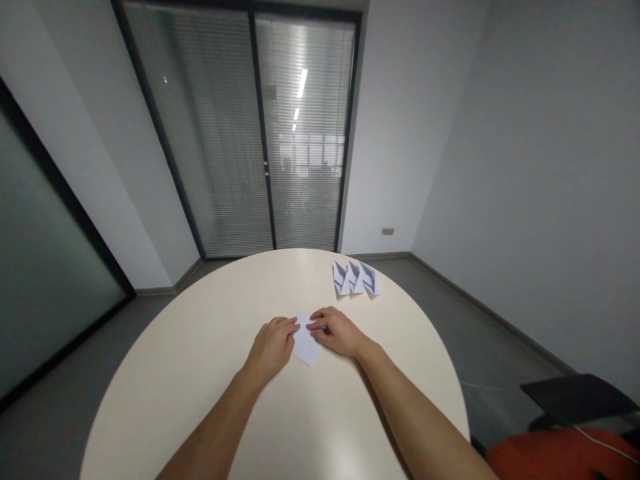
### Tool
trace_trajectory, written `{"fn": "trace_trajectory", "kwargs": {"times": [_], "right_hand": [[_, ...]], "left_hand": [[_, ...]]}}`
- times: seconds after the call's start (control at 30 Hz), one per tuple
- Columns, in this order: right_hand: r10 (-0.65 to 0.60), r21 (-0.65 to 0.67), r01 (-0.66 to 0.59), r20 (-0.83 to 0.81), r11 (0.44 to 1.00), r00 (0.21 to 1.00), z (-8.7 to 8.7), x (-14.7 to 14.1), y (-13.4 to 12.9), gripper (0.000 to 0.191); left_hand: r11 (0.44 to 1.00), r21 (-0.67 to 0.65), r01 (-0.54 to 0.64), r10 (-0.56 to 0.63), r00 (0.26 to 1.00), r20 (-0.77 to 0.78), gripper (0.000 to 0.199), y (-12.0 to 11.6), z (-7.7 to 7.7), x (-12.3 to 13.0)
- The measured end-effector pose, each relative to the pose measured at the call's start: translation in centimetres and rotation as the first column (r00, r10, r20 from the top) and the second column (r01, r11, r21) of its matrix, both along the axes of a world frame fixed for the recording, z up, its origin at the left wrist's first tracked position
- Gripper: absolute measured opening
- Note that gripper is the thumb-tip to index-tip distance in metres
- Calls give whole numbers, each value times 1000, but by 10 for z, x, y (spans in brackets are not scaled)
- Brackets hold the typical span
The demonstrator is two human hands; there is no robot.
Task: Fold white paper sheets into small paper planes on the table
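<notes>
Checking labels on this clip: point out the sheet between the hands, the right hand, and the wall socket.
paper sheet (306, 347), head view, lower middle
right hand (339, 333), head view, back
wall socket (388, 231), head view, faceplate

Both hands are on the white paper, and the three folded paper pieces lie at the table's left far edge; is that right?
Not quite: the head view shows the three folded paper pieces at the table's right far edge.

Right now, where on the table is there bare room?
Bare: table between its left rim and the left forearm, then between that and the right forearm. Crowded: where left hand and right hand touch the white paper, and at the folded papers.
</notes>
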State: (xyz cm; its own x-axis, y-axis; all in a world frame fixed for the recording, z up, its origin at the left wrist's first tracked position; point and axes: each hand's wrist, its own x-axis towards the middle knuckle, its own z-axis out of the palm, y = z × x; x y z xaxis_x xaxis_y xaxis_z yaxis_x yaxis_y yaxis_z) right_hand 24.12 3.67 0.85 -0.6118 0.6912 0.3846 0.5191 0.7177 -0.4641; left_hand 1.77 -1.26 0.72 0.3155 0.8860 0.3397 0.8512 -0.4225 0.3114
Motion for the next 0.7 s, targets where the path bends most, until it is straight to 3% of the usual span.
{"fn": "trace_trajectory", "kwargs": {"times": [0.2,0.47,0.7], "right_hand": [[34,-25,-35,-54,999,998,-6,2,6,30],[-5,116,10,-36,993,999,-12,5,12,41],[15,9,-15,-65,1000,998,-5,4,6,34]], "left_hand": [[999,19,-26,25,999,32,30,0,-2,0],[1000,2,-25,25,1000,19,28,1,-4,-1],[1000,6,-6,5,999,39,22,-3,2,0]]}}
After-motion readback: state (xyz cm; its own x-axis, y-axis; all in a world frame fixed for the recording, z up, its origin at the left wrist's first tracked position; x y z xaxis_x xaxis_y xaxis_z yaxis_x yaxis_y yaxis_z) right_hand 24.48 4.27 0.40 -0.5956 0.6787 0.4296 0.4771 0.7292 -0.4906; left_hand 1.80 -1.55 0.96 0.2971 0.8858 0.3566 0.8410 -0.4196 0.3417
